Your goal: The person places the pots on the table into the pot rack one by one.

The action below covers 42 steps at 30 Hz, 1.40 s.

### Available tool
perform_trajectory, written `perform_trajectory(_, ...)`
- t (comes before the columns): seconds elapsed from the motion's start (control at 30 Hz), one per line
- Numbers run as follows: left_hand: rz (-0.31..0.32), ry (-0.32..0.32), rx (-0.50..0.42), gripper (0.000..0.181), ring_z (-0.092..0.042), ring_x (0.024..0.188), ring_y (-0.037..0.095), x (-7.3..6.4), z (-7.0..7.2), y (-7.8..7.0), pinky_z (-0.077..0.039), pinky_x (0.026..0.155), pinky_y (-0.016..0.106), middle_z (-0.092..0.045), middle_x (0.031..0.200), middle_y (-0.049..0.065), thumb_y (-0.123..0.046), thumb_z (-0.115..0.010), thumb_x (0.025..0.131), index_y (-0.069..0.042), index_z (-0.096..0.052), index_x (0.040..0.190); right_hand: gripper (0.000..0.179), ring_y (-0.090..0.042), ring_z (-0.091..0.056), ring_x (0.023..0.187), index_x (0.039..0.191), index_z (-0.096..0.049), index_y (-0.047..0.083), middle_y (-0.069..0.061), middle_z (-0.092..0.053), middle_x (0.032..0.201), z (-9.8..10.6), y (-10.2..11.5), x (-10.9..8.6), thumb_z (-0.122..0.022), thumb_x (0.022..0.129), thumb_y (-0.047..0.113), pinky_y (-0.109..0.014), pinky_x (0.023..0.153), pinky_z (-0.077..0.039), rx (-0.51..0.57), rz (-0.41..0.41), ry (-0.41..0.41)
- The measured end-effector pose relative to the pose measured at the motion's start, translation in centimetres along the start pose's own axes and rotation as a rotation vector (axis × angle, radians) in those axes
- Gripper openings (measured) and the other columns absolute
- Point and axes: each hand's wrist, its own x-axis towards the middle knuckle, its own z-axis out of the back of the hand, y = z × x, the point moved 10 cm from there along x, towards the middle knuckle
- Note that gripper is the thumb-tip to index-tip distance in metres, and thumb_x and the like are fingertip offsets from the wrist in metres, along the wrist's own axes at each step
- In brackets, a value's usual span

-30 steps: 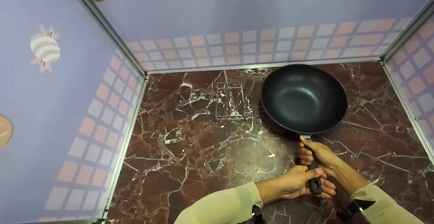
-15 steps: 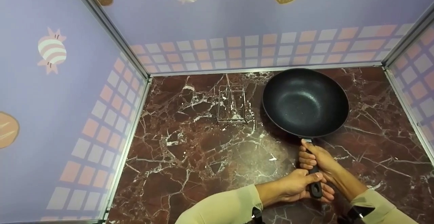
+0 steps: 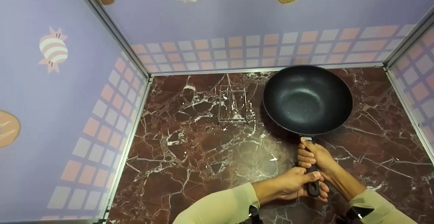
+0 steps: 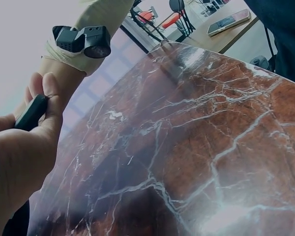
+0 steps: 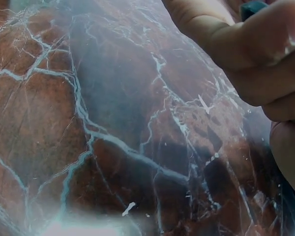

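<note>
In the head view a black wok faces up at the right, close to the back wall, its dark handle pointing toward me. My right hand grips the handle just below the pan, thumb along the top. Lower down, my left hand holds the handle's end, thumb over it and fingers underneath. The left wrist view shows the handle tip between the thumb and fingers of a hand. In the right wrist view curled fingers surround a dark bit of handle. Whether the wok touches the table cannot be told.
Left of the wok stands a small wire rack. The tabletop is dark red marble pattern with white veins. Printed panels, including the back wall, enclose the left, back and right. A phone lies on another table beyond.
The wok has shifted slightly, its pan a little toward the back and right, its handle end a little left. Both hands keep their hold. The head view has also shifted slightly.
</note>
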Motion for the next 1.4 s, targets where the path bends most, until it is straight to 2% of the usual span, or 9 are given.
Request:
perform_trajectory(0.27, -0.013, 0.030, 0.027, 0.026, -0.076, 0.087, 0.009, -0.5, 0.1, -1.2, -0.048, 0.120, 0.066, -0.075, 0.096, -0.002, -0.016, -0.036, 0.122, -0.018, -0.059, 0.110, 0.040, -0.002, -0.037, 0.052, 0.094, -0.054, 0.016, 0.012, -0.041, 0.064, -0.5, 1.2, 0.2, -0.030, 0.124, 0.028, -0.016, 0.051, -0.047, -0.145, 0.040, -0.139)
perform_trajectory(0.4, -0.018, 0.054, 0.033, 0.029, -0.077, 0.087, 0.009, -0.9, -0.1, -1.7, -0.055, 0.117, 0.060, -0.076, 0.096, -0.003, -0.015, -0.034, 0.122, -0.018, -0.060, 0.109, 0.038, -0.001, -0.041, 0.051, 0.094, -0.053, 0.016, 0.013, -0.042, 0.063, -1.2, 1.6, 0.3, -0.033, 0.124, 0.027, -0.017, 0.050, -0.047, -0.195, 0.056, -0.176)
perform_trajectory(0.5, -0.030, 0.086, 0.019, 0.031, -0.077, 0.087, 0.008, -1.3, -0.3, -2.1, -0.065, 0.105, 0.045, -0.076, 0.096, -0.004, -0.013, -0.031, 0.122, -0.017, -0.059, 0.109, 0.037, -0.001, -0.043, 0.051, 0.094, -0.052, 0.016, 0.013, -0.042, 0.063, -1.7, 1.8, 0.5, -0.034, 0.123, 0.027, -0.017, 0.050, -0.047, -0.232, 0.070, -0.191)
perform_trajectory(0.63, -0.056, 0.117, -0.016, 0.034, -0.075, 0.085, 0.007, -1.8, -0.5, -2.8, -0.066, 0.087, 0.029, -0.076, 0.095, -0.004, -0.010, -0.027, 0.122, -0.016, -0.058, 0.109, 0.033, -0.002, -0.043, 0.051, 0.094, -0.050, 0.016, 0.012, -0.041, 0.063, -2.4, 2.2, 0.7, -0.037, 0.123, 0.026, -0.017, 0.050, -0.047, -0.280, 0.096, -0.232)
perform_trajectory(0.8, -0.069, 0.122, -0.057, 0.037, -0.072, 0.083, 0.008, -2.4, -0.4, -3.6, -0.064, 0.085, 0.029, -0.073, 0.093, -0.003, -0.007, -0.027, 0.121, -0.015, -0.060, 0.107, 0.029, -0.002, -0.043, 0.052, 0.094, -0.049, 0.015, 0.012, -0.042, 0.064, -3.2, 2.7, 0.9, -0.042, 0.121, 0.025, -0.017, 0.051, -0.046, -0.344, 0.130, -0.273)
perform_trajectory(0.97, -0.060, 0.140, -0.071, 0.036, -0.069, 0.084, 0.011, -3.1, -0.4, -4.2, -0.063, 0.087, 0.029, -0.071, 0.094, -0.001, -0.007, -0.027, 0.120, -0.013, -0.060, 0.107, 0.029, -0.003, -0.045, 0.052, 0.094, -0.048, 0.015, 0.011, -0.043, 0.064, -4.4, 2.9, 1.3, -0.040, 0.121, 0.024, -0.018, 0.052, -0.047, -0.388, 0.127, -0.260)
perform_trajectory(1.23, -0.107, 0.246, -0.054, 0.038, -0.066, 0.086, 0.013, -4.4, -0.9, -5.8, -0.060, 0.086, 0.030, -0.069, 0.095, -0.002, -0.004, -0.022, 0.119, -0.014, -0.058, 0.111, 0.029, -0.006, -0.049, 0.052, 0.093, -0.047, 0.015, 0.010, -0.044, 0.064, -6.2, 3.3, 1.9, -0.040, 0.120, 0.022, -0.020, 0.052, -0.048, -0.385, 0.128, -0.251)
perform_trajectory(1.3, -0.121, 0.273, -0.049, 0.040, -0.065, 0.086, 0.014, -4.8, -1.0, -6.2, -0.060, 0.087, 0.030, -0.069, 0.095, -0.002, -0.004, -0.021, 0.119, -0.015, -0.058, 0.112, 0.027, -0.007, -0.051, 0.055, 0.097, -0.049, 0.014, 0.009, -0.045, 0.066, -6.9, 3.3, 2.0, -0.039, 0.121, 0.024, -0.021, 0.055, -0.050, -0.361, 0.111, -0.213)
perform_trajectory(1.4, -0.138, 0.306, -0.040, 0.041, -0.065, 0.087, 0.015, -5.3, -1.1, -6.7, -0.060, 0.088, 0.031, -0.069, 0.097, -0.002, -0.004, -0.019, 0.119, -0.016, -0.057, 0.113, 0.031, -0.010, -0.052, 0.062, 0.106, -0.050, 0.013, 0.006, -0.048, 0.073, -8.4, 3.3, 2.2, -0.030, 0.122, 0.030, -0.023, 0.064, -0.054, -0.316, 0.078, -0.092)
